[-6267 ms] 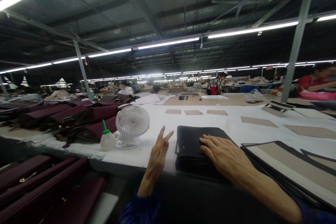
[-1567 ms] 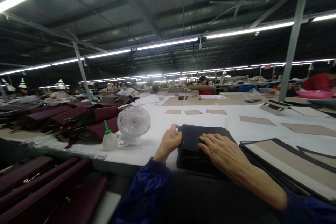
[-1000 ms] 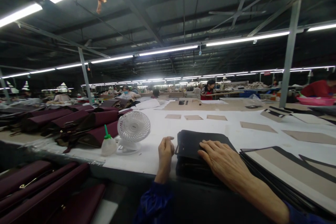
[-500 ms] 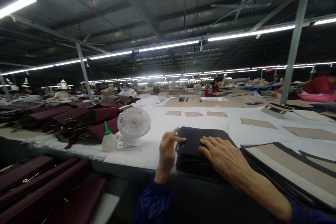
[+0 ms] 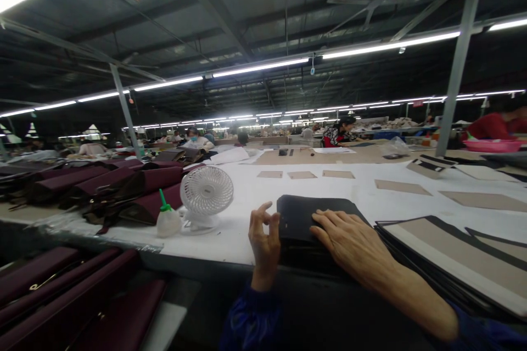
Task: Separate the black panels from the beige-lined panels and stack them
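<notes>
A stack of black flat pieces (image 5: 298, 214) lies at the near edge of the white table (image 5: 255, 192). My right hand (image 5: 352, 244) rests flat on top of the stack, fingers spread. My left hand (image 5: 263, 233) hovers just left of the stack, fingers curled toward the thumb in a loose pinch, nothing visible in it. Both forearms wear dark blue sleeves.
A small white fan (image 5: 206, 194) and a glue bottle with a green nozzle (image 5: 168, 219) stand to the left. Maroon bags (image 5: 135, 186) pile up beyond them. Tan-and-black panels (image 5: 457, 258) lie stacked on the right. Tan cardboard pieces (image 5: 337, 174) dot the table. Other people work farther off.
My left hand has come off the stack's left edge and drawn back a little, fingers curling together. My right hand stays flat on the stack.
</notes>
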`<action>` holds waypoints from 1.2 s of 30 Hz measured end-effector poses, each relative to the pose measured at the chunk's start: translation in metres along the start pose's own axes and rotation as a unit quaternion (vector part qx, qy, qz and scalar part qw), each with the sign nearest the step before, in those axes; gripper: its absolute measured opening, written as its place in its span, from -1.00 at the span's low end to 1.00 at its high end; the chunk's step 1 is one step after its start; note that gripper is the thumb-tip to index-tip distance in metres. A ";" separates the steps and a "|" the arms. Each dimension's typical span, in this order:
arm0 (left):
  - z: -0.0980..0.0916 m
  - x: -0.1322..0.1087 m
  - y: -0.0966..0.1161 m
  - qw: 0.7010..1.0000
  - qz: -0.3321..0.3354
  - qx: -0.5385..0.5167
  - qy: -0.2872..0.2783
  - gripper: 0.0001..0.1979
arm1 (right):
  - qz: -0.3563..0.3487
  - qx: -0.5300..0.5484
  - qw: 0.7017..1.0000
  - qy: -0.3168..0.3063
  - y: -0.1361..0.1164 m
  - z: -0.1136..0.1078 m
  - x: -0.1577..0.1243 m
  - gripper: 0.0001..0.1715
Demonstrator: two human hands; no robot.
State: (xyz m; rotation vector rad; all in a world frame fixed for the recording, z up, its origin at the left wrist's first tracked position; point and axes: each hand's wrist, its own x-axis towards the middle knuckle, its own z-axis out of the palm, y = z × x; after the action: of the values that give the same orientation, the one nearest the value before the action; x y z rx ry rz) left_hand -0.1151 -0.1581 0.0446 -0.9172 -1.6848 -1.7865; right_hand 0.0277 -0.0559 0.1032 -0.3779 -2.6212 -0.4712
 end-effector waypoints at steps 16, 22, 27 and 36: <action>-0.019 0.014 -0.004 0.955 0.188 0.182 -0.136 -0.63 | -0.019 0.004 0.999 -0.026 0.001 -0.004 0.002 -0.62; -0.014 0.006 -0.015 0.977 0.147 0.117 -0.100 -0.67 | -0.010 -0.009 0.999 -0.049 -0.002 -0.011 0.001 -0.62; -0.013 0.007 -0.012 0.977 0.140 0.081 -0.141 -0.66 | -0.010 -0.013 0.998 -0.055 -0.002 -0.012 0.002 -0.60; -0.008 0.003 -0.008 0.985 0.156 0.073 -0.013 -0.80 | -0.007 -0.012 0.999 -0.044 -0.002 -0.009 0.000 -0.62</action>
State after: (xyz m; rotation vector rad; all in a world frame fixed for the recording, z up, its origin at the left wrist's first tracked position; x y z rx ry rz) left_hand -0.1242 -0.1650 0.0418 -1.0757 -1.5631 -1.4320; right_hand 0.0308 -0.0613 0.1103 -0.3982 -2.7073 -0.5019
